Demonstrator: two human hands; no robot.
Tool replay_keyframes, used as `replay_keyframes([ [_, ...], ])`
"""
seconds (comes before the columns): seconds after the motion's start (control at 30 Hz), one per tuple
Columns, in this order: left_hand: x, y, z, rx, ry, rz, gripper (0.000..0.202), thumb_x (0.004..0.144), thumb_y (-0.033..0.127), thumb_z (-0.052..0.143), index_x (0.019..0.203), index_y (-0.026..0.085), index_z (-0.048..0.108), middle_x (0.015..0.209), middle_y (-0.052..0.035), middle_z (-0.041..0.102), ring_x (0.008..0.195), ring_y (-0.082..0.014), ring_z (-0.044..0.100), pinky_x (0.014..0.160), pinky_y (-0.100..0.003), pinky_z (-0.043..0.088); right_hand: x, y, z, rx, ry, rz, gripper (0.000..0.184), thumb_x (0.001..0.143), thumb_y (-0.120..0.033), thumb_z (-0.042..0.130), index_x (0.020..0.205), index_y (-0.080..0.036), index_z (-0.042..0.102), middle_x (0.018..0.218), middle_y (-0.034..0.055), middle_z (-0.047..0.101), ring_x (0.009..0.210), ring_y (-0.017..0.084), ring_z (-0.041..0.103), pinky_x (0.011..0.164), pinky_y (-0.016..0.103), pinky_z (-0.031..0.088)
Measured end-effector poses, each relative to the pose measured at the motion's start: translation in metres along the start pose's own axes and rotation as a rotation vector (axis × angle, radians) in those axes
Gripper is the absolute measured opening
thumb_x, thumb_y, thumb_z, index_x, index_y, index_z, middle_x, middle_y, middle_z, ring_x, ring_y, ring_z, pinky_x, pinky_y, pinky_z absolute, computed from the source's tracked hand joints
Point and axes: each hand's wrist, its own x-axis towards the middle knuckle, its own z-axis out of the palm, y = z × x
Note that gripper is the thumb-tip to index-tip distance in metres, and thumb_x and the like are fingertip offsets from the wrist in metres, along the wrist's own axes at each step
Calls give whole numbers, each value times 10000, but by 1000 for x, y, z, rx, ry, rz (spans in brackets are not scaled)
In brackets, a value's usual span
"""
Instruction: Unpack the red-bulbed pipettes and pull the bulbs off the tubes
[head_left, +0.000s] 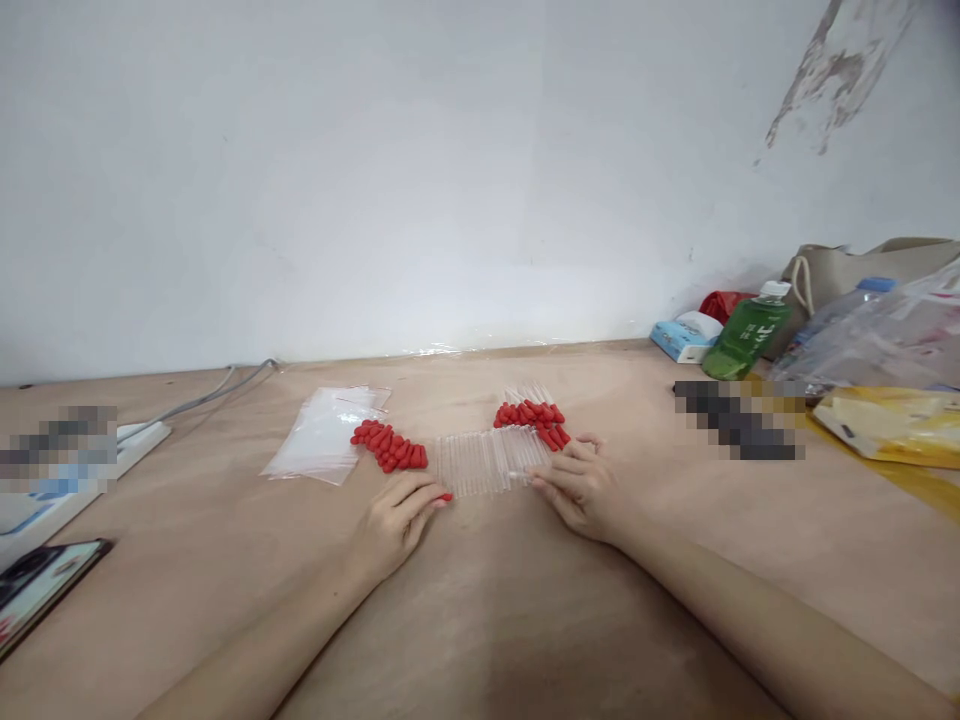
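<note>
My left hand (397, 518) is closed in a pinch on a small red rubber bulb (445, 497), its red end showing at the fingertips. Beside it a row of thin clear tubes (472, 465) lies side by side on the table. At the right end of that row, my right hand (585, 488) pinches a clear tube (517, 476), partly hidden by the fingers. One heap of red bulbs (388, 445) lies left of the row. Behind it and to the right are more red bulbs (529, 413), with thin clear tubes (526, 393) sticking out behind them.
Clear plastic bags (322, 435) are stacked on the table (420, 620) at left. A power strip (142, 447) and a phone (49, 585) lie farther left. At right are a green bottle (746, 335), a tissue pack (682, 338), a dark blurred-out object (735, 420) and plastic packaging (892, 425).
</note>
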Motion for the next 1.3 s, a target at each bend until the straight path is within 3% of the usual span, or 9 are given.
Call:
replay_keyframes([
  [0.1,5,-7,-7,1,128,-101,255,818,132,481,1048,205,561,957,-54,554,890,-143,541,788,-272,444,2,4,2,-50,15,121,235,840,-218,430,961,-199,630,649,9,577,672,126,453,783,318,258],
  [0.23,29,-38,-31,95,306,-410,245,807,233,474,1014,199,601,948,-60,548,877,-168,549,776,-299,458,14,1,11,-77,53,174,228,815,-193,450,955,-195,629,669,12,598,699,135,474,775,310,256],
  [0.37,48,-86,-59,15,282,-734,370,744,325,520,1084,179,539,833,-32,598,689,-141,570,635,-268,469,35,-2,22,-121,83,136,193,801,-179,468,865,-212,647,650,0,612,688,130,470,782,318,241],
  [0.5,49,-111,-66,20,230,-918,351,659,414,580,918,178,589,818,-29,624,690,-150,568,613,-254,449,48,-9,37,-223,73,108,158,777,-175,481,760,-188,637,617,14,599,671,140,443,770,341,231],
  [0.63,40,-114,-56,7,114,-922,311,634,452,575,787,182,601,795,-21,636,652,-144,557,611,-252,438,47,-18,47,-304,21,112,146,755,-171,485,647,-166,584,633,34,585,691,152,426,769,371,216],
  [0.9,29,-121,-49,23,-83,-880,332,637,509,566,738,196,612,743,-16,644,583,-136,521,569,-253,413,43,-27,48,-296,-55,125,214,813,-294,459,727,-163,604,689,54,580,756,177,431,801,396,206],
  [1.07,33,-118,-55,84,-36,-908,366,672,540,515,735,197,625,733,-8,638,589,-143,525,574,-251,398,42,-30,50,-296,-91,135,343,807,-447,461,733,-152,619,751,75,590,799,196,438,812,399,210],
  [1.2,40,-111,-62,199,89,-962,366,705,539,477,736,204,623,669,-1,606,601,-155,529,564,-253,381,44,-31,46,-284,-78,141,420,797,-525,439,756,-151,626,753,74,587,787,196,439,798,398,212],
  [1.3,51,-96,-62,256,204,-857,305,727,479,481,742,203,610,724,-9,610,658,-161,536,583,-252,385,45,-24,38,-278,-28,162,390,809,-497,441,764,-162,634,737,65,585,758,181,439,790,381,213],
])
